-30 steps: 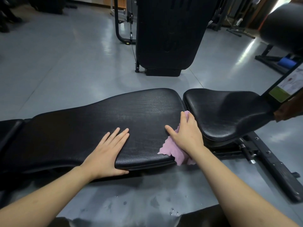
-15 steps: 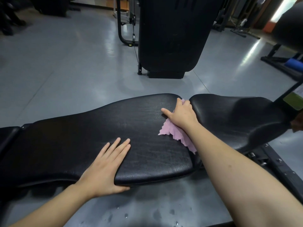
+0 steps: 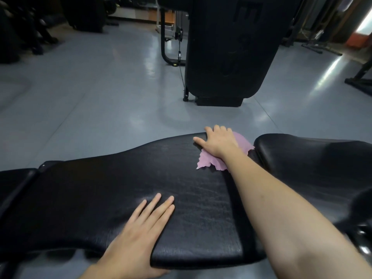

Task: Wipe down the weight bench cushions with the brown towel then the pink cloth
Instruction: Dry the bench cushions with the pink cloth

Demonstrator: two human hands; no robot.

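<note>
The long black back cushion (image 3: 112, 190) of the weight bench lies across the view. To its right is the black seat cushion (image 3: 314, 164). My right hand (image 3: 218, 140) presses the pink cloth (image 3: 211, 162) flat on the far right corner of the back cushion, fingertips reaching over its far edge. My left hand (image 3: 138, 236) rests flat on the near edge of the same cushion, fingers straight, thumb under the rim. No brown towel is in view.
A tall black gym machine (image 3: 229, 49) with a cable and curved frame stands on the grey floor (image 3: 90, 93) beyond the bench. Dark equipment frames line the far left and right edges. Part of the bench's metal frame (image 3: 362, 240) shows at lower right.
My right hand has slid the pink cloth from the near edge across to the far edge of the back cushion. My left hand has stayed flat near the front edge.
</note>
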